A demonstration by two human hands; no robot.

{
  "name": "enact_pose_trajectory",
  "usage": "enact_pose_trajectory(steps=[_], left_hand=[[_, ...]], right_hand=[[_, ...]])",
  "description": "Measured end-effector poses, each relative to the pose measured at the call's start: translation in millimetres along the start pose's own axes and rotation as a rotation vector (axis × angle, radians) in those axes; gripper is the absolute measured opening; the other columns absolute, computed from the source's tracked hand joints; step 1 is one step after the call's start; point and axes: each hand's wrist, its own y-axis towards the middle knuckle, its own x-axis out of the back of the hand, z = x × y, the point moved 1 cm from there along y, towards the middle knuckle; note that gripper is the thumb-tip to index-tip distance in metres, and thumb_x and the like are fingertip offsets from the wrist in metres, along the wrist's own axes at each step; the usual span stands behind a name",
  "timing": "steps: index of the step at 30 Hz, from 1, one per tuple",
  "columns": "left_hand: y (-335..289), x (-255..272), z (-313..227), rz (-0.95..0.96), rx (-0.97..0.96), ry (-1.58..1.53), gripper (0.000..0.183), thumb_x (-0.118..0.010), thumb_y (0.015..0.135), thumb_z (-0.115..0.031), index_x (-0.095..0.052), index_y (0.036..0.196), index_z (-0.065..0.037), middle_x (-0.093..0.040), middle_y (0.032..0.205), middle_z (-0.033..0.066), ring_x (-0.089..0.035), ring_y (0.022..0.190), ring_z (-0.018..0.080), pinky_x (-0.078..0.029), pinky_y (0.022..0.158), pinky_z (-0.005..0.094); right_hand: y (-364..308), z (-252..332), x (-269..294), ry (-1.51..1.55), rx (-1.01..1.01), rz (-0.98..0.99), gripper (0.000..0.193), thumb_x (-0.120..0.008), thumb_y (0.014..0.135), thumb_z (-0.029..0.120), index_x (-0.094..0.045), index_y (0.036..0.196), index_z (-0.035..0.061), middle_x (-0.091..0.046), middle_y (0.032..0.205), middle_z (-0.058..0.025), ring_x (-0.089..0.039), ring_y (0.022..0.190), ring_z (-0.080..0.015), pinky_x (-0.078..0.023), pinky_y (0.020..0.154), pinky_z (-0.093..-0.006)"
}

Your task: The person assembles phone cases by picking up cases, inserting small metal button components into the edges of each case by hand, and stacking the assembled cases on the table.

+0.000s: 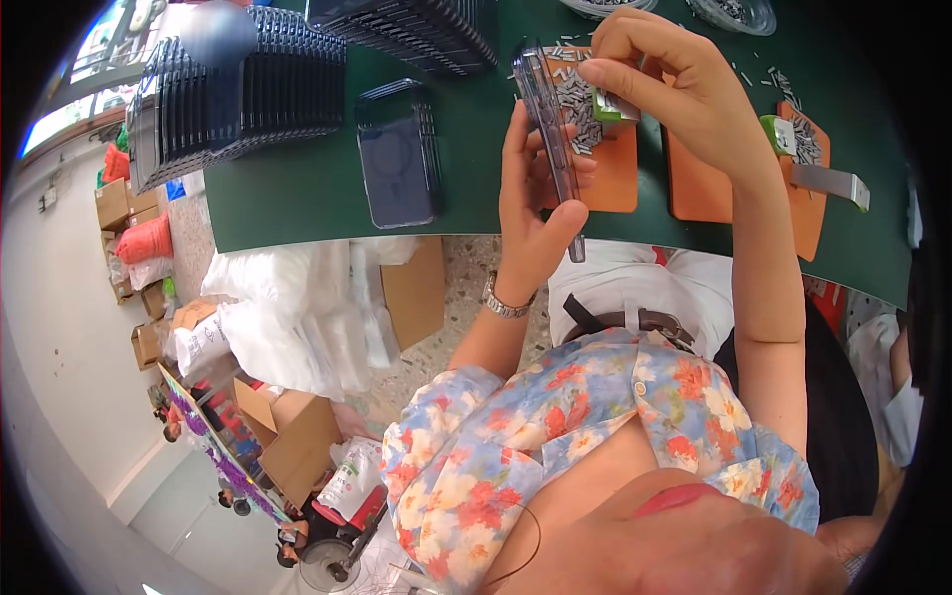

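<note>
A dark translucent phone case (551, 129) stands on edge in my left hand (540, 193), its thumb and fingers on opposite sides. My right hand (674, 89) is raised just right of the case, with thumb and forefinger closed together. Whatever is between those fingertips is too small to make out. A small green-edged piece (615, 107) shows just below the right fingers; I cannot tell whether they hold it. Under the hands, many small silvery metal pieces (583, 127) lie on an orange board (610, 183).
Another phone case (397, 169) lies on the green table (278, 203), left of my hands. Phone cases stand in a long row (248, 94) and a second stack (407, 35). Clear bowls (739, 15) are at the far edge; a metal strip (833, 184) lies right.
</note>
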Motion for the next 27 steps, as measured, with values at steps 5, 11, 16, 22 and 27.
enact_pose_trajectory(steps=[5, 11, 16, 22, 27], left_hand=[[3, 2, 5, 0.019, 0.033, -0.053, 0.102, -0.073, 0.081, -0.042, -0.011, 0.153, -0.007, -0.049, 0.132, 0.0135, -0.06, 0.101, 0.0162, -0.052, 0.085, 0.03], [7, 0, -3, 0.086, 0.147, -0.122, 0.098, -0.073, 0.082, -0.037, -0.011, 0.154, -0.009, -0.049, 0.127, 0.0129, -0.06, 0.099, 0.0163, -0.051, 0.085, 0.0306], [16, -3, -6, 0.134, 0.241, -0.078, 0.098, -0.073, 0.081, -0.024, -0.009, 0.154, -0.008, -0.046, 0.126, 0.013, -0.059, 0.096, 0.0159, -0.052, 0.082, 0.0292], [27, -8, -7, 0.105, 0.419, -0.117, 0.099, -0.073, 0.08, -0.02, -0.009, 0.153, -0.002, -0.044, 0.121, 0.0111, -0.057, 0.095, 0.0151, -0.052, 0.08, 0.0272], [32, -6, 0, 0.088, 0.427, 0.02, 0.091, -0.071, 0.08, -0.048, -0.029, 0.143, 0.003, -0.052, 0.117, 0.0148, -0.066, 0.09, 0.0225, -0.059, 0.061, 0.0304]], right_hand=[[-3, 14, -2, -0.329, -0.414, 0.02, 0.019, -0.07, 0.083, 0.011, -0.057, 0.074, 0.0006, -0.052, 0.073, -0.004, -0.047, 0.066, -0.0107, -0.036, 0.058, -0.0238], [-21, -11, 2, -0.379, -0.313, 0.096, 0.01, -0.061, 0.093, 0.008, -0.061, 0.087, 0.0007, -0.057, 0.088, 0.0006, -0.048, 0.072, -0.0051, -0.039, 0.063, -0.0198], [-27, -29, 3, -0.1, -0.38, -0.172, 0.018, -0.059, 0.096, 0.016, -0.059, 0.085, 0.0021, -0.055, 0.082, 0.0029, -0.046, 0.069, -0.004, -0.036, 0.059, -0.0197], [-29, -48, -3, -0.107, -0.437, -0.21, 0.02, -0.061, 0.095, 0.021, -0.059, 0.085, 0.0043, -0.05, 0.071, 0.0044, -0.041, 0.061, -0.0013, -0.028, 0.053, -0.0182], [-25, -61, -1, -0.065, -0.495, -0.251, 0.022, -0.064, 0.093, 0.021, -0.053, 0.079, 0.0074, -0.046, 0.068, 0.0058, -0.037, 0.059, -0.0005, -0.025, 0.051, -0.0182]])
